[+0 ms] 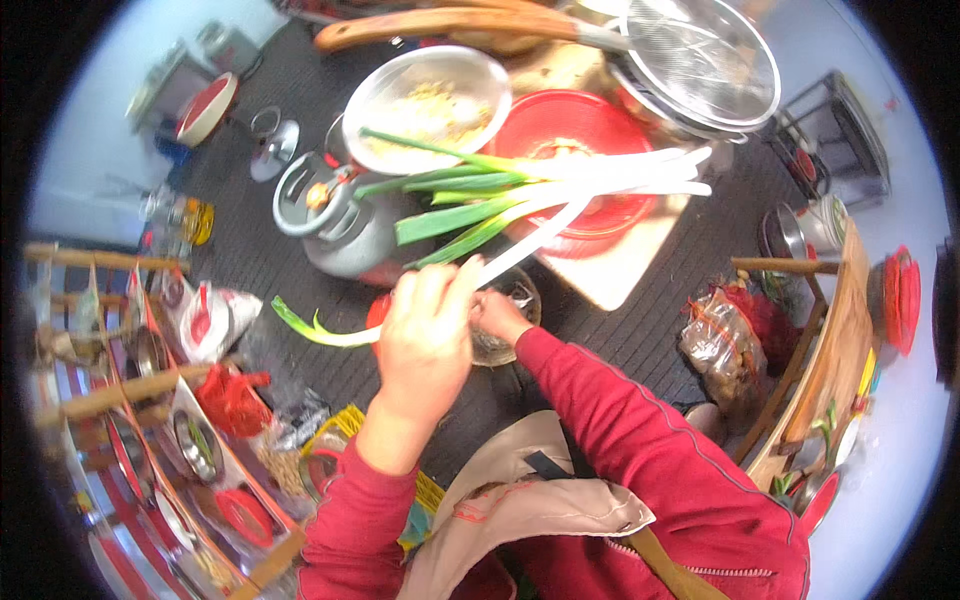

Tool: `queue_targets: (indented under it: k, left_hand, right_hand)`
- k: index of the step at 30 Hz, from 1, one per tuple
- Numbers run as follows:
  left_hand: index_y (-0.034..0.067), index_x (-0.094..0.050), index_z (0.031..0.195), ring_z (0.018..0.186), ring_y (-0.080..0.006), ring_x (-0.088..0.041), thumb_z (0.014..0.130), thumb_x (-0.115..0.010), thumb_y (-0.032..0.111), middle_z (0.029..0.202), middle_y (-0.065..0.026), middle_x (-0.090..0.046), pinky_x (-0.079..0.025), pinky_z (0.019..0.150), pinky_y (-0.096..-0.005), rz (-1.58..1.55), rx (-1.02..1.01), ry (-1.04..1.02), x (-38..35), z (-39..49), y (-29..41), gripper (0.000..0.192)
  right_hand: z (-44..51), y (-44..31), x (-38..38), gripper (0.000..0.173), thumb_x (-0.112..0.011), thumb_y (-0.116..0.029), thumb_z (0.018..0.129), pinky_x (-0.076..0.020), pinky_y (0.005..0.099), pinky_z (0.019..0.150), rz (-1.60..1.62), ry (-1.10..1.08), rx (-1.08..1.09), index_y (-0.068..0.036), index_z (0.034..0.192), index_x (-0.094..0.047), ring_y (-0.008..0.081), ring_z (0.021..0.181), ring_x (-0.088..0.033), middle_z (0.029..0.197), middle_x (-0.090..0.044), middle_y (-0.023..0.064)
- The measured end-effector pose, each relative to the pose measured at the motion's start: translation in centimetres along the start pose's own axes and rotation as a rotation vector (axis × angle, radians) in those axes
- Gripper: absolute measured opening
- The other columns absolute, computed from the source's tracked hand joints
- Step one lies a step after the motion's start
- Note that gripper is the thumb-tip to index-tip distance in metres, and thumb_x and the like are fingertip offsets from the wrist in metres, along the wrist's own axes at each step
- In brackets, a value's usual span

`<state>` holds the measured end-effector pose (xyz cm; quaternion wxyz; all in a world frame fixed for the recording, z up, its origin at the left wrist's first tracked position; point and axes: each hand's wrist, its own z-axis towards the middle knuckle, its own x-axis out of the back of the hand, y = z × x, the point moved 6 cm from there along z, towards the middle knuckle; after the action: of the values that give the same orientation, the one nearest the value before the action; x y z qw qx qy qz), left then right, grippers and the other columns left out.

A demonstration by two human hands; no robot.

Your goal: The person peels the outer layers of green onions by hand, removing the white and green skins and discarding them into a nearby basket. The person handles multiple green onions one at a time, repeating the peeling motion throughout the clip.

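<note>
My left hand (424,334) is closed around one long scallion stalk (517,251). Its white end points up to the right, and a green leaf tip sticks out at the lower left. My right hand (501,315) is curled right beside the left fingers, just under the stalk; its fingertips are partly hidden, so whether it pinches anything is unclear. Beyond my hands, a bunch of scallions (480,184) lies across a red plastic basin (577,112), white ends to the right. The basin rests on a pale board (611,274). Under my hands is a round container (529,289), mostly covered.
A grey gas cylinder (352,240) stands left of the scallions. Behind are a metal bowl (472,67) of yellowish crumbly food, a mesh strainer (701,67) and a wooden handle (420,28). Shelving (127,390) flanks the left; a wooden bench (825,337) and plastic bag (724,352) the right.
</note>
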<state>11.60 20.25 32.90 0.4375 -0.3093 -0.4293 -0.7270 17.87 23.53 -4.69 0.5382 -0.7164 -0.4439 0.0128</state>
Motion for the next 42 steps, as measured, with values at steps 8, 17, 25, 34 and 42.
queue_targets:
  k: [8, 17, 25, 34, 42]
  left_hand:
    - [0.005, -0.060, 0.096, 0.080, -0.0277, -0.054, 0.071, -0.058, 0.005, 0.088, -0.0098, -0.054, -0.046, 0.071, -0.0371, 0.075, -0.300, -0.009, -11.6, 10.7, 7.3, 0.025]
    - [0.012, -0.061, 0.113, 0.096, -0.0287, -0.052, 0.069, -0.067, 0.017, 0.105, -0.0079, -0.057, -0.040, 0.081, -0.0412, 0.248, -0.246, -0.156, -21.1, 13.9, 7.2, 0.044]
    - [0.007, -0.053, 0.123, 0.108, -0.0333, -0.051, 0.075, -0.061, -0.001, 0.117, -0.0175, -0.054, -0.037, 0.093, -0.0429, 0.154, -0.349, -0.112, -19.7, 9.5, 13.3, 0.049]
    - [-0.001, -0.058, 0.105, 0.097, -0.0342, -0.057, 0.073, -0.060, -0.008, 0.108, -0.0166, -0.058, -0.048, 0.083, -0.0413, -0.423, -0.138, -0.752, -35.2, 2.5, 27.6, 0.033]
    - [0.006, -0.058, 0.110, 0.093, -0.0336, -0.057, 0.084, -0.057, 0.005, 0.103, -0.0159, -0.056, -0.047, 0.079, -0.0367, -0.361, 0.341, -1.059, -54.8, -3.5, 24.9, 0.026]
  right_hand:
    - [-4.2, -6.3, 3.3, 0.030, -0.043, -0.011, 0.089, -0.0447, 0.0358, 0.089, 0.316, 0.329, 0.540, -0.002, 0.113, -0.057, 0.0302, 0.101, -0.059, 0.109, -0.061, 0.0189]
    - [-5.5, -8.0, 3.3, 0.035, -0.051, -0.011, 0.077, -0.0425, 0.0366, 0.090, -0.069, -0.101, 0.559, -0.010, 0.111, -0.060, 0.0305, 0.099, -0.059, 0.112, -0.059, 0.0128]
    - [-8.9, -3.5, 12.7, 0.021, -0.047, -0.009, 0.083, -0.0462, 0.0374, 0.081, 0.720, -0.258, 0.229, -0.003, 0.097, -0.062, 0.0310, 0.091, -0.058, 0.096, -0.059, 0.0160]
    - [-15.7, 16.9, 19.3, 0.031, -0.053, -0.032, 0.088, -0.0481, 0.0332, 0.074, 1.256, -0.050, 0.582, -0.004, 0.098, -0.062, 0.0203, 0.085, -0.059, 0.087, -0.060, 0.0116]
    - [-11.3, 46.5, 34.4, 0.023, -0.054, -0.025, 0.088, -0.0440, 0.0261, 0.059, 1.165, 0.420, -0.474, -0.003, 0.086, -0.060, 0.0125, 0.064, -0.057, 0.069, -0.060, 0.0034]
